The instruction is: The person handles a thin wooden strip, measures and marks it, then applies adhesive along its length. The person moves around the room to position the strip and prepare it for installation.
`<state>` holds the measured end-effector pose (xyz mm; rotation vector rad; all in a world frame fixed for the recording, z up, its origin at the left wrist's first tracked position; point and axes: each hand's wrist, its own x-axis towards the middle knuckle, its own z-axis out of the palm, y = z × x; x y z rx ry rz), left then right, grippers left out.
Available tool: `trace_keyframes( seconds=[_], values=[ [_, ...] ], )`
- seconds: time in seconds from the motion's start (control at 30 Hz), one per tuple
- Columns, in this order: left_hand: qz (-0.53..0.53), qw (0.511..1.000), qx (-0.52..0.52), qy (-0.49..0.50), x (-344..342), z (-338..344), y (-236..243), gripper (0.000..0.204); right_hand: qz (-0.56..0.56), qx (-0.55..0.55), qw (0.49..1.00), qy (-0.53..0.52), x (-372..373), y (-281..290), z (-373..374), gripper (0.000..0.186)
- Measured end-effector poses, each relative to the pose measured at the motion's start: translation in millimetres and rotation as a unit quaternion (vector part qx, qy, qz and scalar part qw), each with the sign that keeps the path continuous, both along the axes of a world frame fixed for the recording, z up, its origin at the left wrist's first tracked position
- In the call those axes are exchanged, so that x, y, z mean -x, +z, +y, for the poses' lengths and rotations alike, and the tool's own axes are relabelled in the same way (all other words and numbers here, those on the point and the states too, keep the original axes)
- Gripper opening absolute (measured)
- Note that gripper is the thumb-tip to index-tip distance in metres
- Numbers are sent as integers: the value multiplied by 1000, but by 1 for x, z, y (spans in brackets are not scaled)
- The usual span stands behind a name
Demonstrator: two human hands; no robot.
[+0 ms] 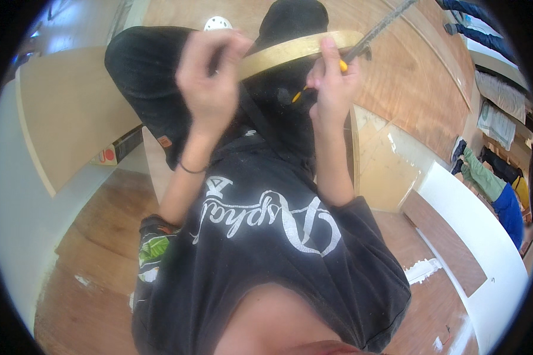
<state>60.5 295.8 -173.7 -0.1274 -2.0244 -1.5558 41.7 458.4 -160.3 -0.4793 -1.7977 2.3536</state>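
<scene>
A thin, curved gold strip (pixel 290 53) arcs between my two hands, above my dark trousers. My left hand (pixel 210 83) is blurred, its fingers curled in at the strip's left end. Near the other end, my right hand (pixel 334 83) pinches the strip, the thumb lying on its face. A slim tool with yellow parts (pixel 299 93) also sits in my right hand; I cannot make out its kind. From beside that hand a long grey rod (pixel 382 29) slants up to the right. My fingers hide whether it joins the yellow parts.
My bent legs rest on the wooden floor. A beige board (pixel 71 109) stands at left, with a box (pixel 119 148) beside it. A white perforated shoe tip (pixel 218 23) shows past my knee. White and brown panels (pixel 444 236) lie at right. Other people's legs (pixel 485 177) show at far right.
</scene>
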Motion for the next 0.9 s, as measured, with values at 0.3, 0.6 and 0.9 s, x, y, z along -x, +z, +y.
trace_keyframes(
  seconds=[0.3,0.6,0.9],
  values=[
    [-378,860,-83,-331,-12,-53,15,30,5,52,998,47,13,1,15,20],
    [-391,758,-341,-396,-36,-36,2,47,-63,-169,980,-79,93,-155,107,25],
    [-427,722,-369,-401,-60,-37,13,43,-289,-539,764,206,113,-352,141,25]
  ],
)
